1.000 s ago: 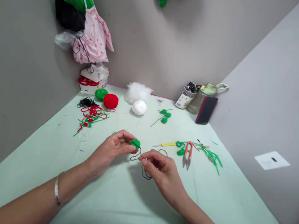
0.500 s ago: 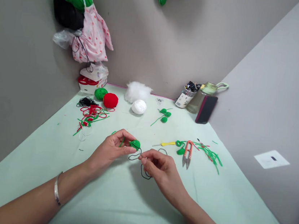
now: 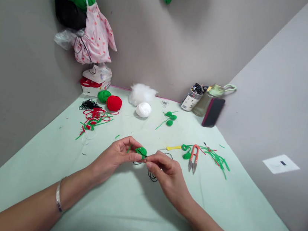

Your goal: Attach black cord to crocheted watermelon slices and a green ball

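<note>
A small green crocheted piece [image 3: 141,151] is pinched between the thumb and fingers of my left hand [image 3: 123,152]. Dark yarn runs across its front. My right hand [image 3: 164,169] is closed at its right edge, thumb and forefinger pinching the dark yarn [image 3: 152,176], which hangs in loops below and behind the fingers. Whether a needle is in that pinch is too small to tell. To the right lie a yellow-handled crochet hook [image 3: 173,148], another green crocheted piece [image 3: 187,155] and orange thread snips [image 3: 193,158], blades toward me.
Green and red yarn scraps [image 3: 216,157] lie right of the snips. Farther back are small green pieces [image 3: 169,123], a white yarn ball [image 3: 143,109], stuffing [image 3: 142,94], a red yarn ball [image 3: 114,103], tangled yarn [image 3: 94,117], a phone [image 3: 213,112] and a bottle [image 3: 202,105].
My right hand has come in against the green crocheted piece, closing the gap between the hands. The piece has turned slightly and sits a little lower, and the yarn loop between the hands is smaller.
</note>
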`<state>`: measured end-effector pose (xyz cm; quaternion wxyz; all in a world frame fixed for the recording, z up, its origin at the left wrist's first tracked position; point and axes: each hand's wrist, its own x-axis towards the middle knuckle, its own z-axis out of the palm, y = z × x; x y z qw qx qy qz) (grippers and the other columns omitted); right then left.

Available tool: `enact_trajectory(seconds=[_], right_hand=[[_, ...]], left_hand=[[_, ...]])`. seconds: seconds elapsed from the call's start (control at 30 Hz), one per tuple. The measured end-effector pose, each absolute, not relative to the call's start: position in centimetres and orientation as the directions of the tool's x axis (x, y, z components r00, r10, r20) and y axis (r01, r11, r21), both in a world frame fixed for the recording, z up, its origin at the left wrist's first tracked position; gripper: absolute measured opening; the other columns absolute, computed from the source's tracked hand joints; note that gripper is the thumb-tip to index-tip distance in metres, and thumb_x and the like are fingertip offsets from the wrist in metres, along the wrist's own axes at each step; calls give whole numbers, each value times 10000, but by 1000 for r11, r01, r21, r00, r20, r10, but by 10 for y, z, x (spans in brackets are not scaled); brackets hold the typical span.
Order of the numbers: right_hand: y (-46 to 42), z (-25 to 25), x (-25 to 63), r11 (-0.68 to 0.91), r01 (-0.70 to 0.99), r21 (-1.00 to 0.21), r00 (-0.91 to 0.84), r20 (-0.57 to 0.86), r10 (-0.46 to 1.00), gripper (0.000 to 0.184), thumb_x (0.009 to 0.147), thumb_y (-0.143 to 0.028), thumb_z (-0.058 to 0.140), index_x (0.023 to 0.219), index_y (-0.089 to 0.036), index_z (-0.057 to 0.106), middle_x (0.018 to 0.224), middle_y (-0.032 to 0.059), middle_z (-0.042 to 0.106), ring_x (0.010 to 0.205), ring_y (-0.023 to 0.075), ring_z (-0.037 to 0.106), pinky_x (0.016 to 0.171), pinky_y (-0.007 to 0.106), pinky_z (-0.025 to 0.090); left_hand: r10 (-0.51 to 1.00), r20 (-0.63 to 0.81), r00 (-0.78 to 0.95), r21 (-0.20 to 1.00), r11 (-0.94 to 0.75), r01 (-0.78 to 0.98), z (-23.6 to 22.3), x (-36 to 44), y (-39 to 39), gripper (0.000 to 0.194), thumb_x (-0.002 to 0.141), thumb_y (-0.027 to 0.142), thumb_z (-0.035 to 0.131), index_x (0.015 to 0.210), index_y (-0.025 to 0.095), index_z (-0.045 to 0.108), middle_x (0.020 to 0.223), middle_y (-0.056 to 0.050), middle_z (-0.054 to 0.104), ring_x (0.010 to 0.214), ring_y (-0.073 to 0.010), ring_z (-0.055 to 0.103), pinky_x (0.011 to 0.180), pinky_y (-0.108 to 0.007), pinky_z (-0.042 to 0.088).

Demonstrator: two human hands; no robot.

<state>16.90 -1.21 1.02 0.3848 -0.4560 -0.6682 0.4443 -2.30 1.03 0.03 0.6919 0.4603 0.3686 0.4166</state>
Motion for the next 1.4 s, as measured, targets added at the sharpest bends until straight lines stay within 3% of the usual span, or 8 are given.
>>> enact_trajectory(seconds=[0.23, 0.37, 0.5, 0.63, 0.93, 1.17, 1.3, 1.4], right_hand=[[-5, 7, 164, -107, 120, -987, -251, -135, 959, 235, 795, -371, 700, 827, -166, 590, 631, -27, 541, 551, 97, 488, 529, 223, 404], [-1, 10, 164, -221, -30, -975, -308, -201, 930, 276, 774, -352, 719, 870, -185, 522, 707, -20, 594, 650, 120, 593, 672, 269, 498], [-5, 11, 165, 7, 223, -975, -322, -67, 944, 141, 881, -325, 591, 847, -195, 548, 750, 0, 601, 716, 142, 600, 695, 273, 472], [-8, 10, 165, 325, 538, -778, -286, 194, 938, 136, 904, -286, 568, 808, -207, 624, 804, 29, 613, 723, 151, 562, 700, 277, 427], [-4, 12, 162, 142, 399, -906, -227, 52, 973, 148, 857, -275, 595, 750, -174, 615, 719, 0, 591, 668, 126, 518, 635, 245, 409], [1, 39, 170, 343, 294, -892, -55, 342, 938, 118, 802, -165, 572, 686, -183, 560, 791, 19, 632, 666, 119, 548, 604, 253, 419], [8, 73, 178, 52, -10, -999, -89, 53, 995, 126, 825, -261, 548, 734, -205, 479, 628, -31, 632, 360, 64, 455, 384, 219, 300], [14, 103, 176, -56, -38, -998, -212, -47, 976, 139, 818, -260, 582, 727, -204, 492, 494, -86, 540, 309, 39, 420, 364, 194, 264]], left_hand=[[953, -89, 290, 978, 140, -157, -11, -18, 9, 246, 740, 279, 758, 929, 192, 626, 858, 3, 642, 783, -133, 560, 754, -264, 441], [965, -64, 253, 993, 87, -83, -11, -15, 7, 219, 755, 264, 737, 923, 181, 623, 849, -2, 642, 801, -140, 574, 764, -268, 445], [967, -61, 246, 994, 81, -74, -10, -13, 6, 242, 729, 254, 750, 915, 169, 621, 867, -12, 640, 829, -153, 587, 795, -285, 459], [967, -67, 245, 994, 85, -63, -8, -12, 5, 262, 718, 277, 762, 917, 162, 636, 858, -14, 634, 817, -154, 575, 801, -289, 459], [958, -13, 288, 999, 24, -35, -12, -15, 6, 234, 722, 256, 751, 932, 179, 681, 902, -30, 655, 866, -179, 584, 836, -310, 455], [953, -20, 302, 1000, 15, 18, -9, -14, 8, 207, 705, 217, 742, 900, 181, 683, 866, -17, 650, 828, -170, 594, 814, -306, 458], [954, -44, 298, 999, 34, 37, -9, -16, 10, 226, 703, 218, 740, 919, 184, 683, 846, -11, 654, 819, -168, 592, 805, -305, 455], [951, -13, 310, 999, 1, 39, -14, -19, 11, 224, 714, 228, 733, 931, 195, 689, 862, -12, 653, 825, -167, 592, 809, -305, 453]])
